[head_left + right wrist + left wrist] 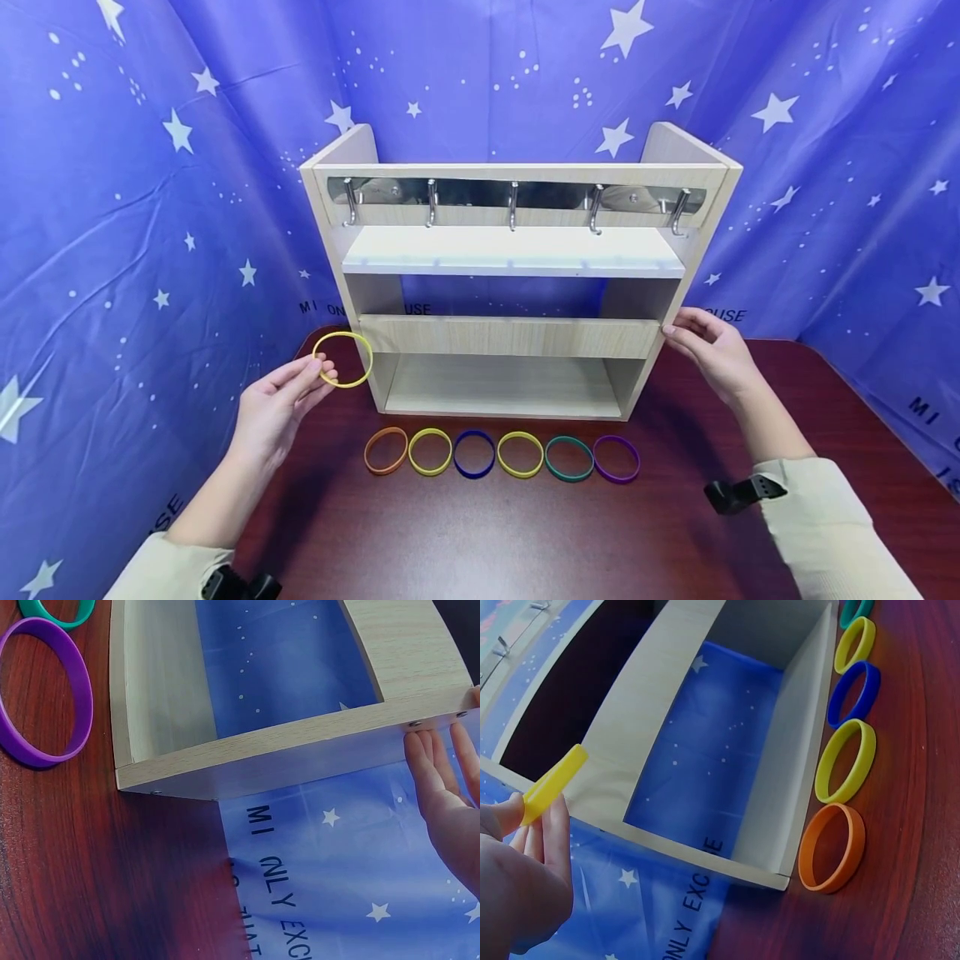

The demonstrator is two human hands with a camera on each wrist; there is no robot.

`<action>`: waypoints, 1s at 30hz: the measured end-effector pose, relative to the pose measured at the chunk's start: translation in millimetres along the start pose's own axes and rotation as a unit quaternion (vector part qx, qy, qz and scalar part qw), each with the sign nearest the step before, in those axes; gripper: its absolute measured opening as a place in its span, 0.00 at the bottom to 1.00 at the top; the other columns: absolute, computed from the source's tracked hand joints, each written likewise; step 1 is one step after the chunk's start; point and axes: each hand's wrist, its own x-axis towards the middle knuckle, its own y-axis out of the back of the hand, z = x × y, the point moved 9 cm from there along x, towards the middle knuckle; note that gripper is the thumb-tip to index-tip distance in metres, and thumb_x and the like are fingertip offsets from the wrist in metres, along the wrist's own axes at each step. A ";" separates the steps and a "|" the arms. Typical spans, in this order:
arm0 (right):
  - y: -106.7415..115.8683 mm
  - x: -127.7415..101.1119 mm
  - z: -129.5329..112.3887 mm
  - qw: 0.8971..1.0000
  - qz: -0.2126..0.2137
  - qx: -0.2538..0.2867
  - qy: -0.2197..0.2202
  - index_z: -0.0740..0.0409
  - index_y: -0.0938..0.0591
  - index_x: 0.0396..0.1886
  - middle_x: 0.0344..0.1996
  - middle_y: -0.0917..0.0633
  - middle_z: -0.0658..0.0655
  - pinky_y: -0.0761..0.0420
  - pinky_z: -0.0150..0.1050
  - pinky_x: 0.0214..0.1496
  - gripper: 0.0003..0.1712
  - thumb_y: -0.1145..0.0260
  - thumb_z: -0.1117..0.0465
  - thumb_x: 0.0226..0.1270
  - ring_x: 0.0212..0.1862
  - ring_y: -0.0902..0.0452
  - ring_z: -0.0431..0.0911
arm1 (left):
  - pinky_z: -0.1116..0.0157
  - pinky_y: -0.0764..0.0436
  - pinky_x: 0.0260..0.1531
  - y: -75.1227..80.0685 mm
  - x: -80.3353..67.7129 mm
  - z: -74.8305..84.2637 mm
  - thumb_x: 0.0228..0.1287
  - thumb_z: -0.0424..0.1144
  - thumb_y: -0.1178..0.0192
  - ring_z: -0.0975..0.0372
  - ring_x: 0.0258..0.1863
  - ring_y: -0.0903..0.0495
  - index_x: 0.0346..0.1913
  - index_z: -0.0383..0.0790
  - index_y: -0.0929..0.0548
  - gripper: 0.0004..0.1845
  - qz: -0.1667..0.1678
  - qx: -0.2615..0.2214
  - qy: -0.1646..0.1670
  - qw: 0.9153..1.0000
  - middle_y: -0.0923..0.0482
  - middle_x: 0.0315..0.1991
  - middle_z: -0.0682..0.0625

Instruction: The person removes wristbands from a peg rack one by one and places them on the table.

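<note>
Head view: a person's left hand (281, 400) pinches a yellow band (343, 359) between thumb and fingertips, holding it up just left of the wooden rack (510, 337), below and well apart from its row of metal hooks (513, 206). The band stands nearly upright, its open face turned toward the onlooker; a ring has no long axis to speak of. The right hand (712, 346), fingers straight and holding nothing, rests against the rack's right side panel, seemingly steadying it. All five hooks hang bare, so the work looks barely begun: six more bands (501, 454), orange, yellow, blue, yellow, green and purple, lie flat in a line on the dark red table (480, 542) in front of the rack.
</note>
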 end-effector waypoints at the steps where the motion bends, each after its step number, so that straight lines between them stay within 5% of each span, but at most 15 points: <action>1: 0.1 0.3 0.2 1.000 0.000 0.003 0.000 0.50 0.19 0.42 0.35 0.17 0.44 0.17 0.22 0.47 0.17 0.42 0.76 0.65 0.39 0.19 0.32 | 0.71 0.13 0.41 1.1 0.1 -0.5 0.66 0.28 0.43 0.67 0.33 0.13 0.34 0.45 0.12 0.12 0.002 0.004 0.002 1.000 0.12 0.32 0.53; 30: 2.8 1.2 3.7 0.999 0.004 0.036 -0.003 0.52 0.18 0.41 0.36 0.18 0.46 0.17 0.23 0.47 0.17 0.44 0.77 0.65 0.40 0.19 0.33 | 0.73 0.14 0.42 38.2 -2.2 -44.6 0.66 0.28 0.43 0.70 0.36 0.14 0.32 0.49 0.13 0.14 0.013 0.035 0.091 0.995 0.13 0.33 0.57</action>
